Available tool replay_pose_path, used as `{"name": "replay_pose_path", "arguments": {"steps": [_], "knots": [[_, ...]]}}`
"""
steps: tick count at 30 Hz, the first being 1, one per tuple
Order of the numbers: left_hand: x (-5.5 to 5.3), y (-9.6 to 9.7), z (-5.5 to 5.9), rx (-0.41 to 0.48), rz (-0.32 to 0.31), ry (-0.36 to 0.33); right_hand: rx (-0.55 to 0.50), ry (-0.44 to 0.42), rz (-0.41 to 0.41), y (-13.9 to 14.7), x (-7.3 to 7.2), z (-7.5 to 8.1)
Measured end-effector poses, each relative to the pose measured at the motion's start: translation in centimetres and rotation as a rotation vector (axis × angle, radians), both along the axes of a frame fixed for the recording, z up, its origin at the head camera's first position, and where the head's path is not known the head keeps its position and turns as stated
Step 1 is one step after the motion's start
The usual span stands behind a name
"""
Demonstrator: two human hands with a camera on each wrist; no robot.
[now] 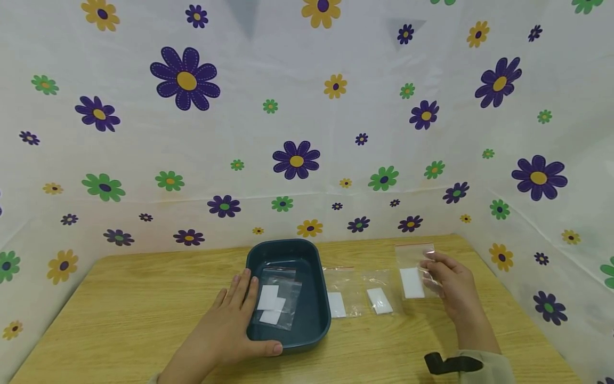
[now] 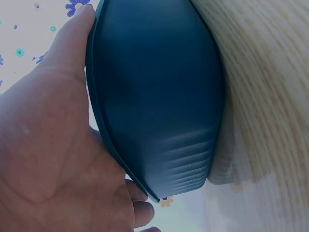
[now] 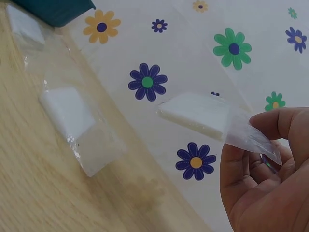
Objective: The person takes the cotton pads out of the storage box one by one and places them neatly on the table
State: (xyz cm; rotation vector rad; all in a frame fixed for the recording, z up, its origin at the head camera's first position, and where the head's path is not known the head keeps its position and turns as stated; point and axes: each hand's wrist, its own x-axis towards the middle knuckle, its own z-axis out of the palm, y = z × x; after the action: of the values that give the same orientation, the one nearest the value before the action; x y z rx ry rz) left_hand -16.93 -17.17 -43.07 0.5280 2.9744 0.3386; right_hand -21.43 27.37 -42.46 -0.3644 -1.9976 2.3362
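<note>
My right hand [image 1: 453, 282] pinches one edge of a clear zip bag [image 1: 412, 282] and holds it up at the right of the table; a flat white block [image 3: 198, 116] shows inside it. My left hand [image 1: 230, 325] rests against the left side of a dark teal tray [image 1: 314, 298], its fingers stretched along the rim and its thumb at the near corner. In the tray lie overlapping clear bags [image 1: 293, 301] with white pieces in them. Two more bagged white blocks lie right of the tray, a nearer one [image 1: 337, 305] and a farther one [image 1: 380, 301].
The wooden table [image 1: 158, 309] spreads out on both sides of the tray. A white cloth [image 1: 254, 133] printed with flowers hangs behind it and along the sides. A black strap [image 1: 453, 364] crosses the right sleeve [image 1: 486, 367].
</note>
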Motion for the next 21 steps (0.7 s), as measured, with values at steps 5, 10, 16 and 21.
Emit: {"name": "replay_pose_path", "arguments": {"steps": [5,10,16,21], "knots": [[0.0,0.0,0.0,-0.005,0.002,0.002,0.005,-0.041,-0.021,0.3,-0.2,-0.5],[-0.1,0.0,0.0,-0.005,0.005,-0.005,0.025,-0.071,-0.018,0.5,-0.3,-1.0],[-0.1,0.1,0.1,-0.006,0.008,-0.016,0.098,-0.123,-0.014,0.8,-0.5,-1.9],[-0.1,0.0,0.1,-0.002,0.006,-0.020,0.147,-0.163,-0.027,0.9,-0.7,-2.7]]}}
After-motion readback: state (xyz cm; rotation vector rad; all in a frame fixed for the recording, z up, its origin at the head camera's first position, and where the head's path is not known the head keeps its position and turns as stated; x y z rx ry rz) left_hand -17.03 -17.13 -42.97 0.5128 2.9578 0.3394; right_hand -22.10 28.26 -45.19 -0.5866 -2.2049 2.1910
